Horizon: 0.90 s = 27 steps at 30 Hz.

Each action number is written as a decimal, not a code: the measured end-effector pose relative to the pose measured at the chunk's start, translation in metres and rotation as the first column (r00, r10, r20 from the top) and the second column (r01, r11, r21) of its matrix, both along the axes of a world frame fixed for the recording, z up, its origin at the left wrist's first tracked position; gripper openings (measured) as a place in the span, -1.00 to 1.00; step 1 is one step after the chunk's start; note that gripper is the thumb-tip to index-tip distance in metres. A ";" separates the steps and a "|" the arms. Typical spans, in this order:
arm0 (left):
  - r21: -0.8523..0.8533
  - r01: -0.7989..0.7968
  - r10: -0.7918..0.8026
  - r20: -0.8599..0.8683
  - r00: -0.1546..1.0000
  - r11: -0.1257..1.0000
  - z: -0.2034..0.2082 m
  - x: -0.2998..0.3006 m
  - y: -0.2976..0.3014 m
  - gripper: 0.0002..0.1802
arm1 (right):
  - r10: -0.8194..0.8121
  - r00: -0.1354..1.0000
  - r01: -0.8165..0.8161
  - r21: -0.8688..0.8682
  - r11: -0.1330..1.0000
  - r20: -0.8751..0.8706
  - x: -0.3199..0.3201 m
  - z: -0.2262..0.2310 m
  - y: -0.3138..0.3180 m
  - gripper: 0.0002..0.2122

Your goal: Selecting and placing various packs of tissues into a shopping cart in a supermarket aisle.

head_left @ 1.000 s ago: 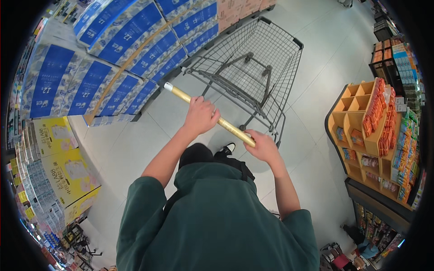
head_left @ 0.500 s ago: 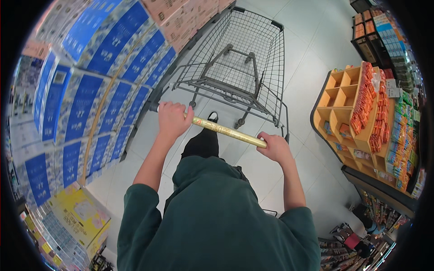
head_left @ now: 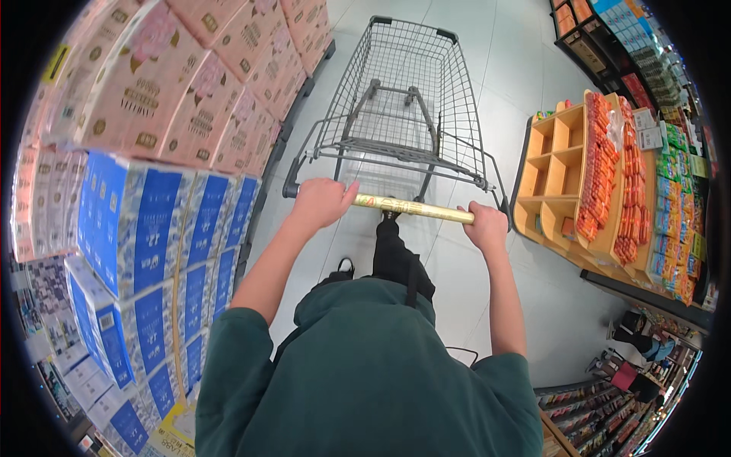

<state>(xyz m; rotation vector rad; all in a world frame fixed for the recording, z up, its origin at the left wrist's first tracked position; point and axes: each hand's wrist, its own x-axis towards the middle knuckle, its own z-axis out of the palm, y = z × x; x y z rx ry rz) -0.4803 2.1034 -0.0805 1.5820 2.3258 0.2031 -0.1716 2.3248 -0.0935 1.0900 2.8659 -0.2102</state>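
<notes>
Ahead of me stands a grey wire shopping cart (head_left: 415, 76), its basket bare of goods. Its gold-coloured handle bar (head_left: 415, 209) runs across in front of my body. Near the bar's left end my left hand (head_left: 321, 202) is closed around it, thumb pointing inward. Toward the other end, my right hand (head_left: 485, 226) grips the same bar. Both arms reach forward from dark green sleeves. Below the handle my black shoes show, one forward under the bar and one farther back at the left.
Tall stacks of pink cartons (head_left: 183, 84) and blue-and-white cartons (head_left: 152, 228) line the left side. To the right stands a wooden display shelf (head_left: 560, 164) with red packets (head_left: 598, 175) and coloured snack bags (head_left: 674, 213). Pale floor tiles (head_left: 525, 76) lie between. Other people (head_left: 628, 377) are at the lower right.
The cart has moved forward along the aisle and turned slightly, with both hands still on its bar. More pink cartons show at the left, and my feet have stepped.
</notes>
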 end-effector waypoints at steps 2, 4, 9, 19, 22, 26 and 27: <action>0.033 -0.008 0.008 -0.019 1.000 0.999 -0.008 -0.014 0.049 -0.32 | 0.015 1.000 -0.015 0.006 1.000 -0.014 -0.015 -0.009 0.055 -0.62; 0.028 -0.039 0.039 0.030 0.999 0.999 -0.008 -0.017 0.083 -0.32 | 0.046 0.999 -0.046 -0.023 0.999 0.007 -0.028 -0.007 0.102 -0.64; -0.017 -0.072 0.073 0.069 0.995 0.997 -0.002 -0.054 0.184 -0.34 | 0.107 0.994 -0.108 -0.018 0.994 -0.034 -0.078 -0.014 0.224 -0.71; 0.083 -0.145 0.134 0.118 0.984 0.986 -0.007 -0.170 0.371 -0.47 | 0.202 0.977 -0.197 0.071 0.978 -0.065 -0.223 -0.017 0.435 -0.84; 0.119 -0.147 0.133 0.124 0.983 0.982 -0.010 -0.211 0.428 -0.47 | 0.245 0.962 -0.229 0.131 0.965 -0.119 -0.273 -0.029 0.506 -0.86; 0.128 -0.134 0.114 0.151 0.982 0.983 -0.017 -0.266 0.500 -0.48 | 0.203 0.978 -0.198 0.101 0.975 -0.041 -0.339 -0.032 0.588 -0.93; 0.135 -0.120 0.098 0.159 0.982 0.984 -0.017 -0.278 0.515 -0.48 | 0.193 0.981 -0.191 0.122 0.974 -0.004 -0.354 -0.034 0.604 -0.95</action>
